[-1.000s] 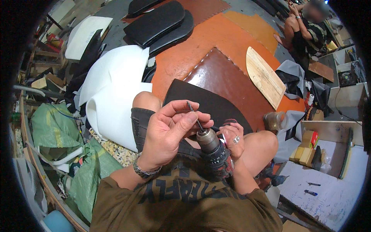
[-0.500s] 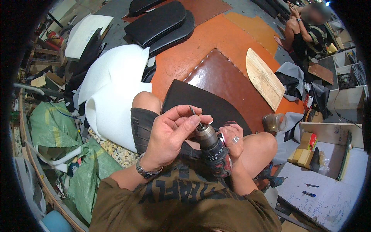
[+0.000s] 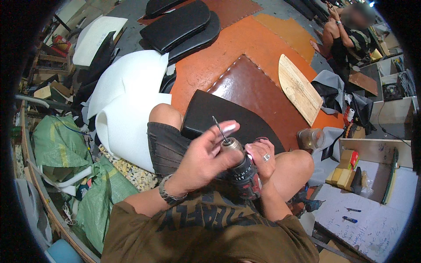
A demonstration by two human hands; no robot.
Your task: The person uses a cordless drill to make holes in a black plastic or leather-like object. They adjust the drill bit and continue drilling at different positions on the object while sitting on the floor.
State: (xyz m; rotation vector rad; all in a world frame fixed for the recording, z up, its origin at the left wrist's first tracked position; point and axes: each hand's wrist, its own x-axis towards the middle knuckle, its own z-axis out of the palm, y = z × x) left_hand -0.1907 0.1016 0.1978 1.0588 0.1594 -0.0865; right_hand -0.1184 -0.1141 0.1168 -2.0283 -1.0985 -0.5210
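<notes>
My right hand (image 3: 262,160) is wrapped round a red and black cordless drill (image 3: 249,186), held upright over my lap. A thin twist drill bit (image 3: 216,124) rises from the metal chuck (image 3: 232,143). Beside that chuck is my left hand (image 3: 206,160), slightly blurred, its fingers stretched out and its thumb lying across the chuck's side. The fingers no longer pinch the bit, which shows bare along its length. A black padded panel (image 3: 228,116) with a curved edge lies just beyond the drill, between my knees.
White foam sheets (image 3: 127,96) lie at left, above green sacks (image 3: 61,142). Brown (image 3: 258,92) and orange leather (image 3: 197,65) cover the floor ahead. Nearby are a curved wooden board (image 3: 300,90), a jar (image 3: 311,138) and black padded panels (image 3: 175,26). Another person (image 3: 346,39) sits far right.
My left fingers have let go of the drill bit and spread apart, and the hand has dropped lower beside the chuck. The drill stays in my right hand, nearly unmoved.
</notes>
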